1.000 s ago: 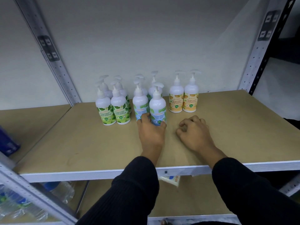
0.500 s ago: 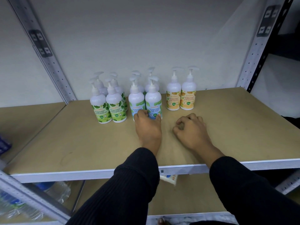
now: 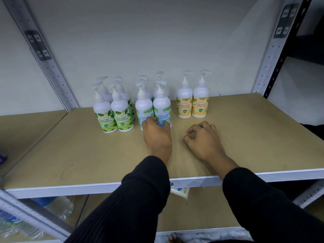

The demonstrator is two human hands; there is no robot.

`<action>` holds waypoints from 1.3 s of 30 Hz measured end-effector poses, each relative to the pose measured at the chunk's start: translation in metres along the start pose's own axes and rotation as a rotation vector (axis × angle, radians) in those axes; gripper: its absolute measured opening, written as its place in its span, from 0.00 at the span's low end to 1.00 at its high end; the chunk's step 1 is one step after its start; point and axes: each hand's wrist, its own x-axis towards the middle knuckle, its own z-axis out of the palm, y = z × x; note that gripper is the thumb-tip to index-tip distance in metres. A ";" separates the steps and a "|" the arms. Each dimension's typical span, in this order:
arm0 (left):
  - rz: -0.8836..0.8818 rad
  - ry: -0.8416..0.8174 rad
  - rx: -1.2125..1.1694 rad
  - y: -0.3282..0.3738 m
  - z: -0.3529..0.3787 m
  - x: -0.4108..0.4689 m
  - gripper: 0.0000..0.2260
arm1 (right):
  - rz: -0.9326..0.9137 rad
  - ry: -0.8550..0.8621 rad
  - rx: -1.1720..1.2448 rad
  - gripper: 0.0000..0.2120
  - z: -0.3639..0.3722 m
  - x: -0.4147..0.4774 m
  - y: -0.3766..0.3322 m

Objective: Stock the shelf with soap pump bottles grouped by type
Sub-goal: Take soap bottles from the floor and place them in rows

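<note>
Three groups of white pump bottles stand at the back of the tan shelf board [image 3: 84, 155]. Several green-label bottles [image 3: 114, 114] are on the left, several blue-label bottles [image 3: 162, 106] in the middle, and two orange-label bottles [image 3: 192, 105] on the right. My left hand [image 3: 157, 135] reaches forward, its fingers touching the bases of the two front blue-label bottles. My right hand [image 3: 201, 137] rests on the board as a loose fist in front of the orange pair, holding nothing.
Perforated metal uprights stand at the left [image 3: 50, 67] and right [image 3: 273, 50] of the bay, with a grey wall behind. Plastic water bottles [image 3: 57, 206] lie on the lower shelf at left. A white packet [image 3: 180, 192] shows under the shelf's front rail.
The front right blue-label bottle has slid back level with its neighbour under my left hand. My right hand has stayed in place as a fist.
</note>
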 end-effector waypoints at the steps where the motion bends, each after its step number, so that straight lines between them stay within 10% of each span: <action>1: -0.001 -0.002 0.000 0.000 0.000 0.000 0.18 | -0.001 0.000 0.000 0.15 0.000 0.000 0.000; 26: -0.052 -0.100 -0.015 -0.018 -0.178 -0.096 0.09 | -0.178 -0.218 0.520 0.04 -0.018 -0.105 -0.116; 39: -0.321 -0.020 0.107 -0.128 -0.326 -0.145 0.05 | -0.451 -0.649 0.465 0.06 0.052 -0.202 -0.208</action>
